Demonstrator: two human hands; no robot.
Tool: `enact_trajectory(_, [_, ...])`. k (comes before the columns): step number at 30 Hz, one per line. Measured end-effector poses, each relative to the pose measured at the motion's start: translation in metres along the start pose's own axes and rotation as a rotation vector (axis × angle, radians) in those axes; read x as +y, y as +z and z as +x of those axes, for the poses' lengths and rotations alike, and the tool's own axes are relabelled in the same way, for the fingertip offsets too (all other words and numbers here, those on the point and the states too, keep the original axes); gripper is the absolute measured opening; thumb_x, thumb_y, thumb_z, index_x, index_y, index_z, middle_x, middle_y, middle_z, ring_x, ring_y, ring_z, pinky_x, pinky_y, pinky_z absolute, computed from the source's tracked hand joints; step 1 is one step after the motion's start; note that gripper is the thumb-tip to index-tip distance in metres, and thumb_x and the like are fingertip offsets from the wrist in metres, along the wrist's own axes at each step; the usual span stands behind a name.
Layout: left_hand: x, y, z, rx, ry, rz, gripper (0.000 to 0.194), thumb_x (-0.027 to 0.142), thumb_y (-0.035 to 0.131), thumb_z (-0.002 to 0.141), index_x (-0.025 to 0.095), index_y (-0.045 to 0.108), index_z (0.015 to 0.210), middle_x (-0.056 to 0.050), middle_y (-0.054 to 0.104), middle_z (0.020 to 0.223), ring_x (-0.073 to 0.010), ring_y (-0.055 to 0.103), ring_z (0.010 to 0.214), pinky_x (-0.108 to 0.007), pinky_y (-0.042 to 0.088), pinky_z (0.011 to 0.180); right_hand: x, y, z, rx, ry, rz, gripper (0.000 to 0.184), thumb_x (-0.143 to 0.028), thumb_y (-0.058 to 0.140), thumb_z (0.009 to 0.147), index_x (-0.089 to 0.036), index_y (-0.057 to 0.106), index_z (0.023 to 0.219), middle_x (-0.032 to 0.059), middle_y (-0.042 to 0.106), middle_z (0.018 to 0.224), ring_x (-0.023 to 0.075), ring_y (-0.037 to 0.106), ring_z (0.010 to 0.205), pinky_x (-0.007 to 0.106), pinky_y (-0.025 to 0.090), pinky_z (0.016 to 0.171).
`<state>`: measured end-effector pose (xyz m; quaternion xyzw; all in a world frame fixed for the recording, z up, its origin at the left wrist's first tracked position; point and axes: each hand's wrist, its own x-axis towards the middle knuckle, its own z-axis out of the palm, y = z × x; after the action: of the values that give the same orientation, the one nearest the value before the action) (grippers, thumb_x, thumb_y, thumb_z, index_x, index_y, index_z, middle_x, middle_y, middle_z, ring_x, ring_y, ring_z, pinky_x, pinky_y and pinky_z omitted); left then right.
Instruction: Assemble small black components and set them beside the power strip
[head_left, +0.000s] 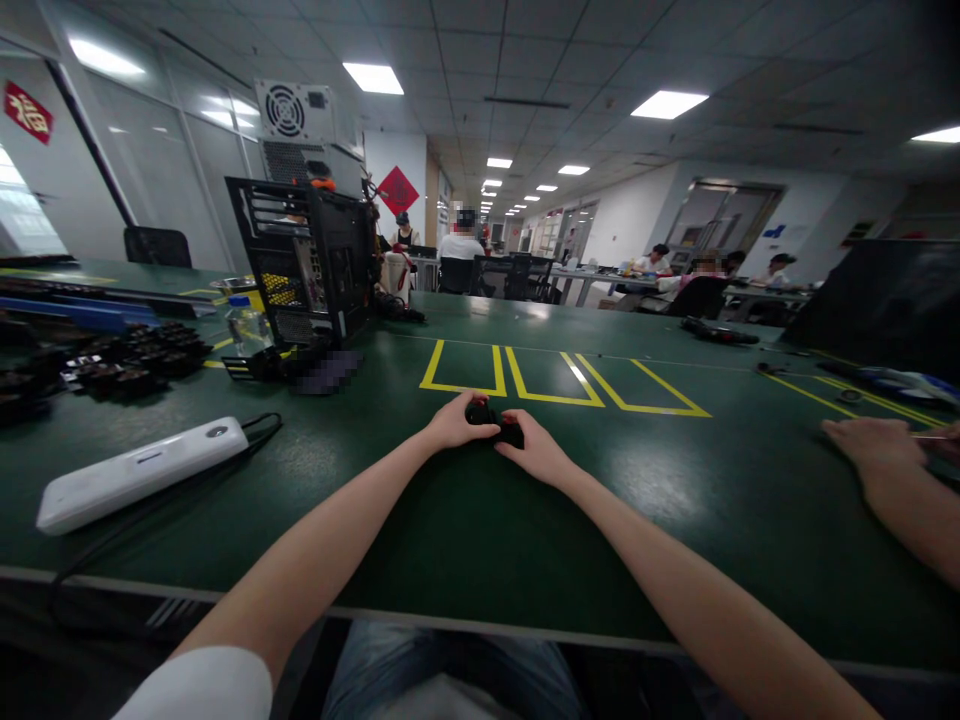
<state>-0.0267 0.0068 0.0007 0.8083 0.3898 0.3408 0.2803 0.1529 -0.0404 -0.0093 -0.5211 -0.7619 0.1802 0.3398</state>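
Over the green table [480,530], my left hand [456,422] and my right hand [537,448] face each other just in front of the yellow tape outlines [551,400]. Between them is a small black part [512,433], its kind too dark to make out. My left fingers and thumb close round its left end. The right thumb and fingers grip the other end. Whether it is one piece or two pressed together, I cannot tell, since my fingers cover much of it.
At left lie a white elongated device [142,475] with a black cord and several black fan-like parts [150,365]. A clear bottle [247,328] stands by an open computer case [307,260]. Another person's hand [877,445] rests at right, near a black tool [718,332].
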Motion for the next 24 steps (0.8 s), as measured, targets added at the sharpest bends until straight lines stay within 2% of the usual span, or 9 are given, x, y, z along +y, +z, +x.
enact_trajectory(3, [0.001,0.001,-0.001,0.007,0.016,0.012,0.057,0.043,0.063,0.061,0.021,0.044,0.110,-0.007,0.051,0.111,-0.0230,0.049,0.102,-0.038,0.040,0.086,0.001,0.000,0.001,0.005,0.003,-0.001,0.045,-0.025,0.060,0.067,-0.018,0.044,0.108,0.0075,0.050,0.108,0.0207,0.049,0.102,0.042,0.037,0.090])
enact_trajectory(7, [0.000,-0.001,0.000,-0.055,0.000,0.001,0.068,0.046,0.064,0.059,0.022,0.040,0.117,-0.009,0.050,0.114,-0.0235,0.050,0.103,-0.040,0.039,0.087,0.004,-0.003,0.002,-0.016,0.013,0.048,0.044,-0.025,0.062,0.066,-0.019,0.046,0.106,0.0071,0.052,0.107,0.0214,0.049,0.101,0.043,0.037,0.089])
enact_trajectory(12, [-0.003,0.001,0.003,-0.054,0.011,0.014,0.065,0.045,0.064,0.060,0.021,0.042,0.116,-0.009,0.050,0.116,-0.0236,0.049,0.105,-0.039,0.038,0.088,0.010,-0.009,0.004,-0.021,0.024,0.049,0.042,-0.024,0.063,0.064,-0.019,0.048,0.103,0.0069,0.053,0.105,0.0216,0.050,0.100,0.044,0.035,0.090])
enact_trajectory(16, [0.000,0.005,0.007,-0.058,0.027,0.069,0.065,0.045,0.064,0.060,0.018,0.043,0.115,-0.010,0.051,0.115,-0.0248,0.049,0.104,-0.039,0.038,0.088,0.012,-0.021,0.002,-0.045,0.037,0.050,0.056,-0.025,0.067,0.060,-0.019,0.043,0.110,0.0084,0.052,0.103,0.0215,0.053,0.094,0.045,0.039,0.086])
enact_trajectory(19, [0.015,0.003,0.007,-0.159,0.122,0.138,0.070,0.043,0.064,0.060,0.020,0.037,0.120,-0.009,0.051,0.115,-0.0245,0.049,0.103,-0.037,0.039,0.087,0.005,-0.036,-0.004,-0.125,0.039,0.116,0.072,-0.026,0.070,0.055,-0.023,0.035,0.118,0.0082,0.049,0.107,0.0194,0.056,0.086,0.042,0.045,0.079])
enact_trajectory(21, [0.030,0.000,0.003,-0.258,0.214,0.192,0.072,0.040,0.064,0.060,0.023,0.033,0.122,-0.006,0.052,0.112,-0.0240,0.051,0.100,-0.036,0.040,0.084,-0.003,-0.045,-0.008,-0.227,0.019,0.183,0.076,-0.027,0.070,0.056,-0.025,0.032,0.121,0.0086,0.048,0.109,0.0185,0.057,0.083,0.039,0.048,0.074])
enact_trajectory(24, [0.054,-0.001,-0.008,-0.389,0.310,0.264,0.064,0.038,0.063,0.061,0.026,0.038,0.119,-0.004,0.054,0.108,-0.0233,0.054,0.094,-0.034,0.041,0.079,-0.017,-0.056,-0.015,-0.301,0.003,0.235,0.081,-0.025,0.071,0.054,-0.025,0.028,0.123,0.0089,0.047,0.111,0.0164,0.058,0.079,0.036,0.049,0.073])
